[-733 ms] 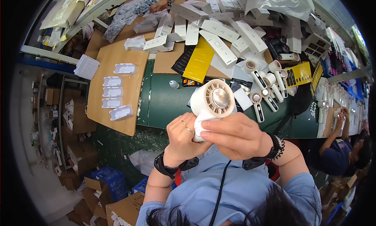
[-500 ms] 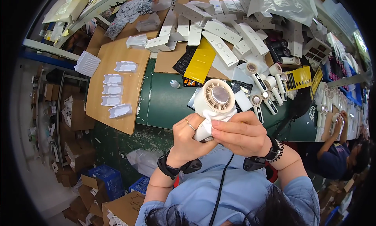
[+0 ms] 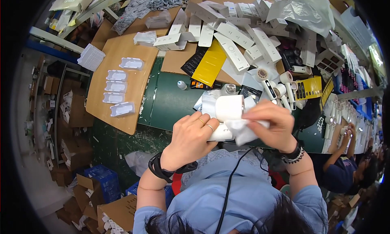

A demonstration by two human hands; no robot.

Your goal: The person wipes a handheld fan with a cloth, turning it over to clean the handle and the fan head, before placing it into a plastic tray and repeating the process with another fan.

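My left hand (image 3: 187, 140) is wrapped round a white handheld fan (image 3: 228, 109), which lies roughly sideways in front of my chest at the bench edge. Its round head faces right, and its handle is partly behind my fingers. A white cloth (image 3: 243, 134) is pinched in my right hand (image 3: 273, 123), bunched against the fan just below the head. Several more handheld fans (image 3: 269, 89) lie on the green bench (image 3: 160, 106) to the right of it. A small bottle (image 3: 181, 85) stands beyond my left hand.
White moulded trays (image 3: 115, 86) sit on a wooden board (image 3: 134, 88) at the left. White boxes (image 3: 231, 51) are heaped at the back beside yellow sticker sheets (image 3: 209, 63). Another person (image 3: 343, 171) works at the far right. Blue crates (image 3: 101, 181) stand lower left.
The fan has turned from its grille facing up to its side, head pointing right. My right hand has shifted right with the cloth, while my left hand still holds the fan.
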